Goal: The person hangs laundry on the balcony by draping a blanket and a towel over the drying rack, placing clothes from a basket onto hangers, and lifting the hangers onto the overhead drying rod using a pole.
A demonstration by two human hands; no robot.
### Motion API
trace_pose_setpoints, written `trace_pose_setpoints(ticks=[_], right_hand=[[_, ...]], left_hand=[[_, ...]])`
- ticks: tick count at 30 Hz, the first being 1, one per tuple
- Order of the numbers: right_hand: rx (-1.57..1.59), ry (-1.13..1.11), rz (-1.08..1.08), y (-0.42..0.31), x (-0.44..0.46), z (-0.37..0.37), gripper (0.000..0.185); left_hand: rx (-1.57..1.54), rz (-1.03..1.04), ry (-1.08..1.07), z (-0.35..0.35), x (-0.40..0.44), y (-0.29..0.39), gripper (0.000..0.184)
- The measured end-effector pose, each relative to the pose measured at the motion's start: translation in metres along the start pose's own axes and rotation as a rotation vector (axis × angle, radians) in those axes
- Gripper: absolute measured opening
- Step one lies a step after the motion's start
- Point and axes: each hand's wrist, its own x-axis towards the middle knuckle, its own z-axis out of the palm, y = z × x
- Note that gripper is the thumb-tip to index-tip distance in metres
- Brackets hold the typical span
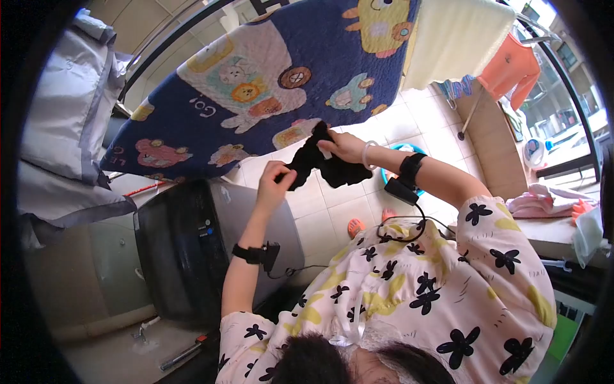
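A small black cloth garment [316, 163] hangs between my two hands, above the tiled floor; its exact kind does not show. My left hand [274, 184] pinches its left edge. Higher up, at the garment's upper right, my right hand [342, 147] is closed on the fabric. Just beyond the hands hangs a dark blue quilt [256, 77] with cartoon animals. Partly behind my right forearm, a blue basin [404, 148] stands on the floor.
A washing machine [185, 249] with a dark lid stands at the left. Grey-white fabric [67, 109] hangs at the far left. A cream towel [454, 41] and an orange long-sleeved top [508, 70] hang on the right. Pink cloth [540, 201] lies on the right ledge.
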Motion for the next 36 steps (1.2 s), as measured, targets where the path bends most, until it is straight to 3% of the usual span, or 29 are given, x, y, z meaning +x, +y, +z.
trace_pose_setpoints(ticks=[1, 3, 6, 9, 11, 12, 14, 15, 17, 18, 19, 21, 22, 25, 29, 31, 33, 36], right_hand=[[-0.007, 0.01, 0.005, 0.0, -0.004, -0.014, 0.06], [-0.13, -0.253, 0.166, 0.001, -0.012, -0.043, 0.066], [-0.228, -0.222, 0.226, 0.036, -0.014, -0.065, 0.072], [-0.25, -0.183, 0.278, 0.063, -0.027, -0.093, 0.07], [0.07, 0.01, 0.439, 0.072, -0.041, -0.11, 0.063], [0.068, 0.027, 0.45, 0.072, -0.049, -0.117, 0.063], [0.716, 0.121, 0.545, 0.063, -0.07, -0.129, 0.051], [1.043, 0.171, 0.57, 0.058, -0.079, -0.133, 0.046], [1.139, 0.135, 0.507, 0.043, -0.085, -0.13, 0.044], [0.906, 0.082, 0.475, 0.031, -0.088, -0.126, 0.045], [0.671, 0.032, 0.444, 0.017, -0.091, -0.123, 0.045], [0.408, -0.04, 0.328, -0.006, -0.099, -0.113, 0.047], [0.506, -0.006, 0.35, -0.011, -0.099, -0.11, 0.047], [0.779, 0.073, 0.449, -0.032, -0.111, -0.127, 0.044], [1.507, 0.197, 0.364, -0.043, -0.141, -0.162, 0.024], [1.78, 0.346, 0.233, -0.032, -0.158, -0.186, 0.018], [1.83, 0.621, 0.017, 0.0, -0.181, -0.213, 0.018], [2.105, 0.642, -0.083, 0.083, -0.214, -0.241, 0.021]], left_hand=[[0.071, 0.057, -0.02, 0.006, -0.001, 0.011, 0.017], [0.256, 0.187, -0.163, 0.011, -0.001, 0.03, 0.018], [0.237, 0.244, -0.267, 0.016, -0.002, 0.029, 0.014], [0.225, 0.18, -0.283, 0.019, -0.009, -0.013, 0.014], [0.24, -0.131, -0.253, 0.017, -0.019, -0.049, 0.02], [0.233, -0.115, -0.261, 0.017, -0.024, -0.073, 0.02], [0.367, -0.338, -0.258, 0.022, -0.028, -0.115, 0.046], [0.36, -0.321, -0.267, 0.033, -0.024, -0.119, 0.046], [0.765, -0.271, -0.145, 0.069, -0.019, -0.115, 0.079], [0.485, -0.319, -0.238, 0.088, -0.008, -0.112, 0.105], [0.254, -0.086, -0.201, 0.109, 0.005, -0.087, 0.104], [0.092, 0.075, -0.285, 0.143, 0.022, -0.014, 0.098], [-0.058, 0.102, -0.367, 0.159, 0.032, 0.019, 0.092], [-0.37, 0.095, -0.313, 0.237, 0.026, 0.012, 0.075], [-0.725, -0.059, -0.27, 0.268, 0.043, 0.033, 0.059], [0.025, 0.531, -0.057, 0.249, 0.063, 0.039, 0.055], [-0.19, 0.316, 0.011, 0.253, 0.08, 0.049, 0.048], [-0.618, 0.035, -0.003, 0.257, 0.107, 0.056, 0.044]])
